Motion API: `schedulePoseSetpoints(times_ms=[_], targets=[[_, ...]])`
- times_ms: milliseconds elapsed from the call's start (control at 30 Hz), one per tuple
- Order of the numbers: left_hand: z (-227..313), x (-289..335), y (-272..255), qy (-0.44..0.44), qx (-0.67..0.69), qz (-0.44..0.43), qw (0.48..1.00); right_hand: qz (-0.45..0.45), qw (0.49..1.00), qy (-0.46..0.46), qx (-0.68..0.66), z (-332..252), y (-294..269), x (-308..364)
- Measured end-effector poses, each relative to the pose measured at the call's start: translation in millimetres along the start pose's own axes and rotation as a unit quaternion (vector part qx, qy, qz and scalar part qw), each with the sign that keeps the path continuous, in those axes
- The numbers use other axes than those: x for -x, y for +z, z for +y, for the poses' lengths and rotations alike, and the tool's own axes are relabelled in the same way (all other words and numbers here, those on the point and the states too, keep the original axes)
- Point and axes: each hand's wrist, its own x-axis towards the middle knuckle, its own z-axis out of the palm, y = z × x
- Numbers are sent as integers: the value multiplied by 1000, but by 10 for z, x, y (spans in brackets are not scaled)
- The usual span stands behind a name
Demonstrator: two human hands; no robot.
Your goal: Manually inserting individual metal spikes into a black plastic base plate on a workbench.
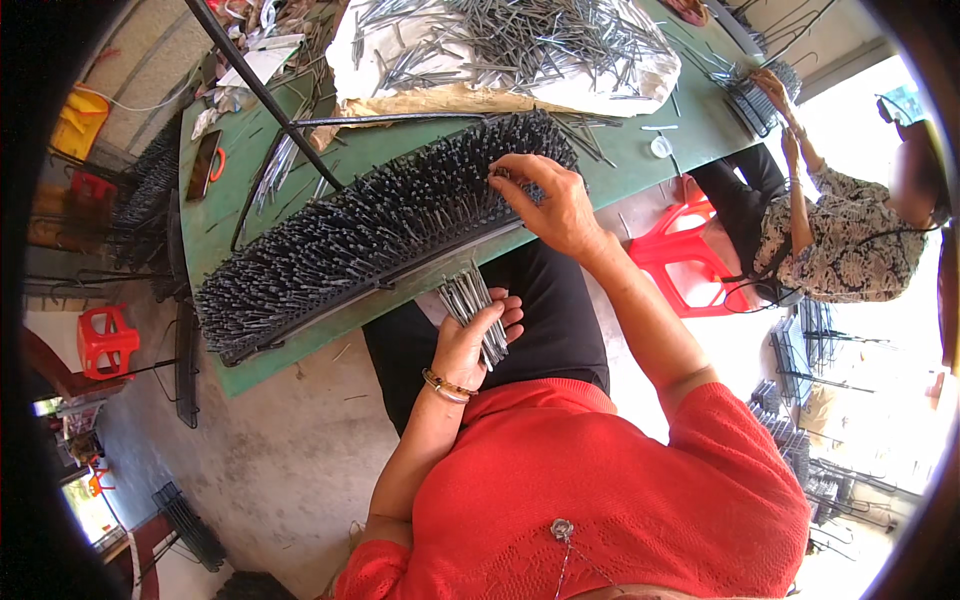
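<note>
My left hand is closed round a bundle of thin grey metal rods, held over my lap below the table's edge. My right hand hovers at the right end of a long black rack, densely filled with upright dark rods. Its thumb and forefinger are pinched together at the rod tips; what they hold is too small to make out. The rack lies slantwise along the near edge of the green table.
A heap of loose rods lies on white sheeting at the back. A black metal bar crosses the left. A phone and orange-handled scissors lie at left. At right, a co-worker reaches to another rack, near a red stool.
</note>
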Motion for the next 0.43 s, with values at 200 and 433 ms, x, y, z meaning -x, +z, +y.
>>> schedulePoseSetpoints(times_ms=[200,433], targets=[[-7,-7,-9,0,-1,-3,1000,0,1000,20,7,-12,14,11],[-12,-3,-17,2,-7,-6,1000,-7,997,76,-30,-93,7,-12]])
